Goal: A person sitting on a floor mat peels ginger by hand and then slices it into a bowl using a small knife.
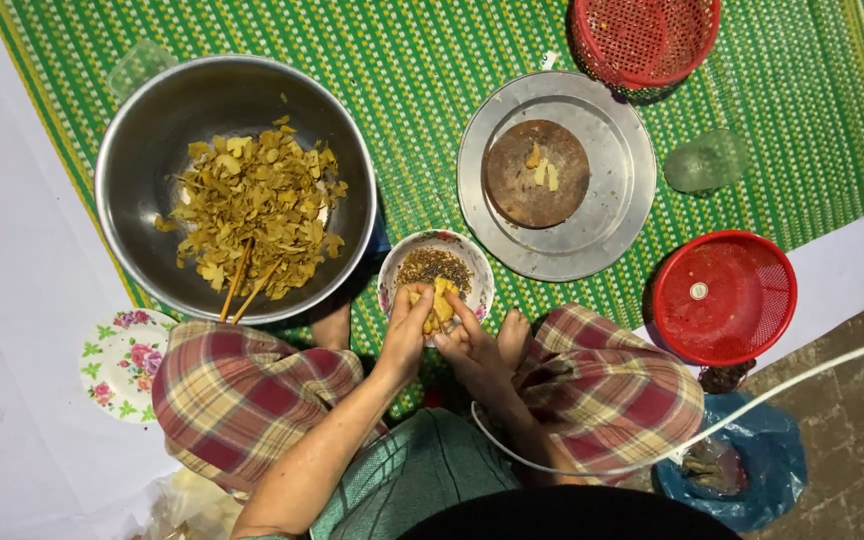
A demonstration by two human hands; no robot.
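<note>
Squatting on a green woven mat (432, 60), I hold a yellow piece of food (441, 303) between both hands directly over the near rim of a small floral bowl (472, 262), which serves as my marker for everything else here. My left hand (405, 335) comes up from the near-left side of the bowl, its fingers curled and pressed against the piece's left edge; my right hand (472, 345) comes from the near-right side, its fingertips pinching the same piece from the other flank. Neither hand is nearer than the other: both touch the piece, which stands between them with its longer side running from me toward the far rim of the bowl. In the bowl, beyond the piece, lies a heap of brown seed-like bits (434, 265). To the bowl's left sits a large steel basin (142, 150) of torn yellow-brown scraps (252, 205) with two chopsticks (247, 283) leaning out at its near edge. Beyond the bowl to the right, a round wooden board (512, 190) with a few pale slices rests on a steel tray (612, 190). A red plastic basket (724, 297) stands well to the bowl's right.
</note>
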